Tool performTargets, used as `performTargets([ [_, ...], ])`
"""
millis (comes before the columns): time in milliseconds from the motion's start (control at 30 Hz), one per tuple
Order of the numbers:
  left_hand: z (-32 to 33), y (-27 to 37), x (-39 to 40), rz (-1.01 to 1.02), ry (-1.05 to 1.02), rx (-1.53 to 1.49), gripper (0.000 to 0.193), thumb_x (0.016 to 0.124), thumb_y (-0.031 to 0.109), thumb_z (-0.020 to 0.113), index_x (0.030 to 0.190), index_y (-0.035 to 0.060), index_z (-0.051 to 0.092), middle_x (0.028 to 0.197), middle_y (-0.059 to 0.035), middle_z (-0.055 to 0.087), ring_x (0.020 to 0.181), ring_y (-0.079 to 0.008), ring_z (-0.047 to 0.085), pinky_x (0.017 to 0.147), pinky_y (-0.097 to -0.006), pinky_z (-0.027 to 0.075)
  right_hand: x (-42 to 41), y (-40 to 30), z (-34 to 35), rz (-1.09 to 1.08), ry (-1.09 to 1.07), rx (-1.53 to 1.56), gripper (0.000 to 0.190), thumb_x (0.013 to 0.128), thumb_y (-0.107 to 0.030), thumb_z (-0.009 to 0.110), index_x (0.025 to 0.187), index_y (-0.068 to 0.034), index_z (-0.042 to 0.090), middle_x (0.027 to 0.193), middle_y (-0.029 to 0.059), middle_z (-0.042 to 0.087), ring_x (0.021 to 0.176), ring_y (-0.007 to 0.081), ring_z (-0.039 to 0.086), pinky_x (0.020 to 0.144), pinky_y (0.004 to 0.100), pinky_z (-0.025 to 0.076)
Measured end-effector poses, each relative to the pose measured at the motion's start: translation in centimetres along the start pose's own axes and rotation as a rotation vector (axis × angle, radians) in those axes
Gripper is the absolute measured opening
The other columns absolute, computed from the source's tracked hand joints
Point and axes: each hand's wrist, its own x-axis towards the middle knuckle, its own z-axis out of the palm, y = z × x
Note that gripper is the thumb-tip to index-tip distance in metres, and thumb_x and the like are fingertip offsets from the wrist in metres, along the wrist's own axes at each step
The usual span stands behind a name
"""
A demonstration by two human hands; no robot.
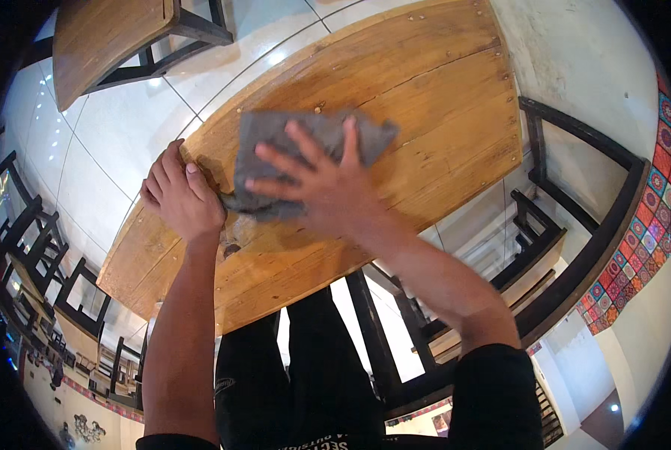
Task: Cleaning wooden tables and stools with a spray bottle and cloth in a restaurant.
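Observation:
A grey cloth (268, 135) lies spread on the wooden plank tabletop (453, 107). Flat on top of it rests my right hand (330, 185), fingers spread and slightly blurred, pressing the cloth against the wood. My left hand (181, 194) is at the table's far long edge, to the left of the cloth, its fingers bent over the rim. The cloth's lower left corner reaches close to the left wrist; whether they touch is unclear. The palm side of both hands is hidden.
Another wooden table (110, 39) stands beyond at the upper left, on the tiled floor (127, 126). A dark-framed bench (586, 138) runs along the right side by the wall. More dark-framed chairs (82, 298) are at the left. My legs are close to the table's near edge.

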Motion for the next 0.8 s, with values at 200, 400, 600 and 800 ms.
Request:
performTargets([
  [200,-1.0,-0.5,0.1,-0.014,-0.034,0.064,0.047,0.106,0.041,0.039,0.141,0.0163,0.059,0.135,-0.0095,0.061,0.13,-0.0306,0.051,0.119,-0.0518,0.023,6.9,16.0,-10.2,0.691,0.155,-0.223,0.053,0.109,-0.047,0.049,0.15,-0.015,0.055,0.154,0.0252,0.051,0.147,0.0413,0.045,0.122,0.0537,0.034],
  [400,-1.7,1.3,0.6,0.024,-0.036,0.041,0.048,0.104,0.041,0.045,0.141,0.0138,0.058,0.132,-0.0106,0.061,0.132,-0.0306,0.05,0.119,-0.0519,0.023,5.2,26.8,-12.7,0.679,0.414,-0.113,0.043,0.109,-0.038,0.042,0.132,-0.01,0.065,0.143,0.0208,0.061,0.133,0.0446,0.054,0.11,0.0517,0.046],
  [600,-0.8,0.6,0.0,0.019,-0.054,0.071,0.047,0.105,0.04,0.042,0.141,0.0136,0.058,0.132,-0.0113,0.061,0.131,-0.0317,0.05,0.119,-0.0509,0.023,14.2,13.6,-8.6,0.45,-0.275,-0.112,0.036,0.098,-0.042,0.06,0.12,-0.019,0.077,0.126,0.0162,0.074,0.12,0.038,0.068,0.099,0.0599,0.054],
  [800,-0.7,0.4,0.1,0.039,-0.01,0.011,0.05,0.107,0.043,0.035,0.14,0.013,0.058,0.133,-0.0116,0.062,0.128,-0.0327,0.051,0.118,-0.0511,0.024,12.2,5.2,-1.1,-0.05,0.24,-0.145,0.029,0.096,-0.03,0.059,0.115,-0.017,0.075,0.114,0.0057,0.078,0.118,0.0243,0.07,0.116,0.0536,0.04],
])
